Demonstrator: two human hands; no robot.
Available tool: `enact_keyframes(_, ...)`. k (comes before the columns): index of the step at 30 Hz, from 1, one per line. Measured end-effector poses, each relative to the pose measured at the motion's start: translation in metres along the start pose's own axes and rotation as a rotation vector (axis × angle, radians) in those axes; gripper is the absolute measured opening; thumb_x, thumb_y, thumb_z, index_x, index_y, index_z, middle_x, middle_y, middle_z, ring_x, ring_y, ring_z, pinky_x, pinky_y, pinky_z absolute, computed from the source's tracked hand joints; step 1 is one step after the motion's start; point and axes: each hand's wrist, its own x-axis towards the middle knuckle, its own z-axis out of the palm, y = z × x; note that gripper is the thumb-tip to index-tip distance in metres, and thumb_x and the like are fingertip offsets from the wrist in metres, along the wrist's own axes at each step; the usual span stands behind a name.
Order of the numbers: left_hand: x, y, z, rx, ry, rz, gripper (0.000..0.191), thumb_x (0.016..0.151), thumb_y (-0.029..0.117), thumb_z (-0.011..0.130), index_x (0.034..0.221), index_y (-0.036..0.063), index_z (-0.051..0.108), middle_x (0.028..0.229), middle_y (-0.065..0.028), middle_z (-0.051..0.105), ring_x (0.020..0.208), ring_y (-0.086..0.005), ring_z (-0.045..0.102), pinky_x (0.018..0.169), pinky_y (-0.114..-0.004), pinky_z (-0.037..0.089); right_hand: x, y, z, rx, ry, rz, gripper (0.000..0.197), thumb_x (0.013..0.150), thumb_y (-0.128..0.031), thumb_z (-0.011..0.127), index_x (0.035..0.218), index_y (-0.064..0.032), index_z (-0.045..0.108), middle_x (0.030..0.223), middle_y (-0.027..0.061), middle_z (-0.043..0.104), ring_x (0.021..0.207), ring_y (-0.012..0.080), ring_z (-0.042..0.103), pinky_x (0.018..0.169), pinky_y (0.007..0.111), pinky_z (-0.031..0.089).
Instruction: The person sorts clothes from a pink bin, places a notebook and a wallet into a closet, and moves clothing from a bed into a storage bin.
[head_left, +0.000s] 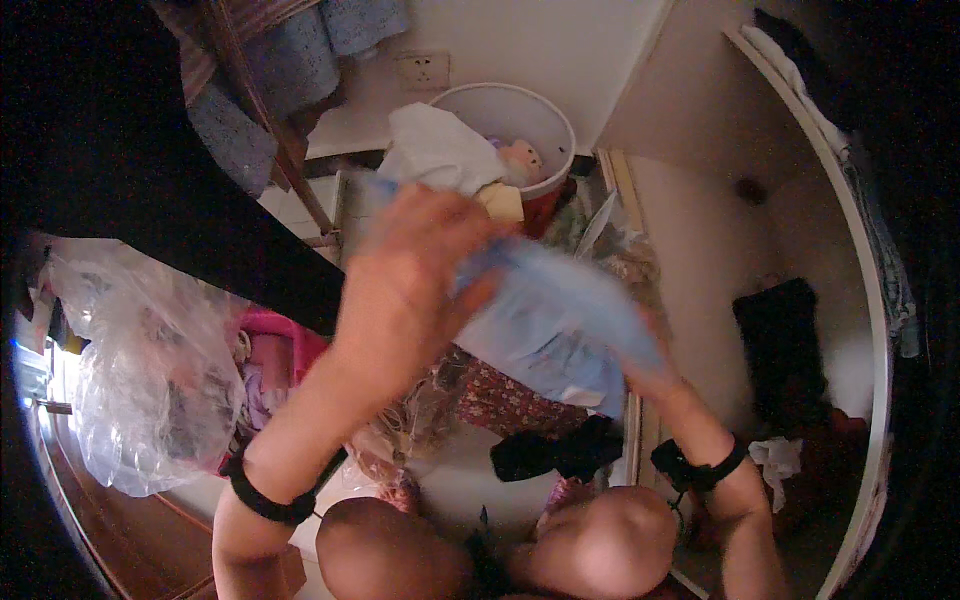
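A light-blue piece of cloth (555, 315), blurred by motion, stretches between my hands above the floor. My left hand (435, 255) is at its upper left end, with the fingers closed on a darker blue part. My right hand (645, 360) grips its right end, the fingertips mostly hidden by the cloth. Just beyond my left hand, a white cloth or bag (442, 150) hangs over the rim of a round bucket (571, 142). A soft toy (521, 159) lies inside the bucket. Under the blue cloth lies a floral-patterned fabric (517, 397).
A large clear plastic bag (150, 375) stands at the left beside a pink container (277, 330). A black item (555, 450) lies on the floor before my knees. A wooden chair or rack frame (277, 142) is at the upper left, and a white-edged panel (862, 225) curves along the right.
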Motion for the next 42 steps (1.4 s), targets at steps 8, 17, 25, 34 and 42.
enact_keyframes(8, -0.056, -0.073, 0.06, -0.113, -0.109, -0.354, 0.07, 0.07, 0.012, 0.072, 0.13, 0.0019, 0.035, 0.123, -0.0201, 0.045, 0.114, -0.0352, 0.045, 0.097, -0.039, 0.037, -0.007, 0.059, -0.064, -0.02, 0.542, 0.05, 0.044, 0.084, -0.024, 0.064, 0.118, -0.0009, 0.05, 0.112, 0.0076, 0.057, 0.101, 0.0188, 0.054, 0.088, 0.033, 0.042)
enact_keyframes(17, -0.056, -0.092, 0.117, -0.905, -0.206, -0.724, 0.088, 0.068, 0.023, 0.079, 0.133, -0.0059, 0.028, 0.126, -0.0188, 0.046, 0.113, -0.0241, 0.048, 0.098, -0.033, 0.036, -0.02, 0.051, -0.057, 0.354, 0.504, -0.054, 0.033, 0.089, -0.025, 0.057, 0.112, -0.0017, 0.052, 0.109, 0.0069, 0.058, 0.098, 0.019, 0.056, 0.088, 0.034, 0.043)
enact_keyframes(25, -0.059, -0.061, 0.058, -0.915, -0.338, -0.908, 0.044, 0.071, 0.015, 0.075, 0.109, -0.002, 0.06, 0.1, -0.0092, 0.064, 0.087, -0.0144, 0.06, 0.079, -0.028, 0.047, -0.054, 0.052, -0.084, 0.174, 0.537, -0.026, 0.028, 0.089, -0.02, 0.054, 0.109, -0.0015, 0.057, 0.105, 0.0086, 0.062, 0.096, 0.0207, 0.059, 0.087, 0.035, 0.046)
enact_keyframes(34, -0.094, -0.056, 0.063, -0.645, -0.454, -0.422, 0.012, 0.069, 0.005, 0.061, 0.079, 0.0005, 0.056, 0.091, -0.0122, 0.061, 0.085, -0.0281, 0.058, 0.076, -0.033, 0.046, -0.099, 0.059, -0.049, -0.23, -0.123, 0.092, 0.017, 0.075, -0.007, 0.063, 0.089, 0.0011, 0.069, 0.101, 0.0158, 0.065, 0.095, 0.0231, 0.061, 0.085, 0.032, 0.047)
enact_keyframes(42, -0.069, -0.056, 0.081, -1.381, -0.116, -0.985, 0.043, 0.092, 0.03, 0.046, 0.127, 0.0064, 0.042, 0.114, -0.0117, 0.054, 0.1, -0.0237, 0.055, 0.093, -0.036, 0.042, -0.14, 0.037, 0.004, -0.621, 0.098, -0.155, 0.031, 0.067, -0.005, 0.067, 0.098, -0.0108, 0.07, 0.104, 0.0105, 0.064, 0.102, 0.0261, 0.058, 0.091, 0.034, 0.044)
